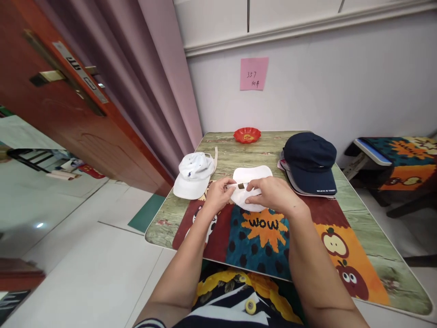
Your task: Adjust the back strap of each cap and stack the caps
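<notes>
A white baseball cap [251,173] lies in front of me on the table, its brim pointing toward the wall. At its back strap, my left hand [220,195] pinches the left end between thumb and fingers. My right hand [271,193] grips the strap's other side, close to a small brass-coloured buckle [242,186]. To the left sits another white cap [195,171] with a small dark logo, its strap sticking up loose. A stack of caps stands to the right, a navy cap [310,155] with lettering on its brim on top.
The wood-patterned table [362,200] carries a colourful mat [259,255] with a "WOW" print. A red scalloped dish [247,135] is at the far edge. A stool [403,157] stands right, a wooden door [102,114] and curtain [160,68] left.
</notes>
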Tool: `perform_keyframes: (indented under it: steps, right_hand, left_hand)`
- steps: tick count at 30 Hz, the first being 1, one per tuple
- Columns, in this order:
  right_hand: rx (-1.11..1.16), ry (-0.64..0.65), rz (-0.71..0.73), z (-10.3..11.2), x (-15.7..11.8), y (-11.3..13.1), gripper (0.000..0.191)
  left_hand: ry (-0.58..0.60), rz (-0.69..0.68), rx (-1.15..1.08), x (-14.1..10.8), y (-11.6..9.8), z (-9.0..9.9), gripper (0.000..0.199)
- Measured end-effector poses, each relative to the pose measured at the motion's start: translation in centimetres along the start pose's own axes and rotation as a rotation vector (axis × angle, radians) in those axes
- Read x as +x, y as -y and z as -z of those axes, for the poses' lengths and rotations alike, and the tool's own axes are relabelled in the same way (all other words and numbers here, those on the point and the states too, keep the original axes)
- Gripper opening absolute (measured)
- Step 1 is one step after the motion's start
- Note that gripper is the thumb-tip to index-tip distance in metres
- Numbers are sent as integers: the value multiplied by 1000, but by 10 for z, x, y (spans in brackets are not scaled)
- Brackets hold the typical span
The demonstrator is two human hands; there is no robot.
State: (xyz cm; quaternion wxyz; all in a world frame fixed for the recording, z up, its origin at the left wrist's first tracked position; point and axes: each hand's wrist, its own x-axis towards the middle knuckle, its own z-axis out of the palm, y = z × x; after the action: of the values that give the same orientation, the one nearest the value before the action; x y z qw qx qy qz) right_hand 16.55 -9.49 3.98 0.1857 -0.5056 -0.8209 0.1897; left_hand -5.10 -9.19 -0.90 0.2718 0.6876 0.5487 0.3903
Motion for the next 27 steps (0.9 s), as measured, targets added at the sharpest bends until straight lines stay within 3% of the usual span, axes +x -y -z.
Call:
perform_keyframes:
  steps: [5,10,14,19,22,27]
  right_hand:
    - [60,35,-9,-12,7,-25,10]
    - [155,50,40,4,18,-51,13]
    - [164,38,31,20,29,-52,16]
    - [123,23,-19,17,39,-50,20]
    - [104,38,-43,12,42,-52,27]
    - [266,-28,-69,6,47,-50,30]
  left_hand:
    - [53,0,-69,3,-7,-4,29]
    - [21,27,-84,11,-5,-10,20]
    - [-52,54,-85,19,2,-11,18]
    - [-28,131,-142,22,1,-11,16]
    - [5,224,-279,22,-5,-13,17]
    - [-68,311,-524,24,-15,-15,23]
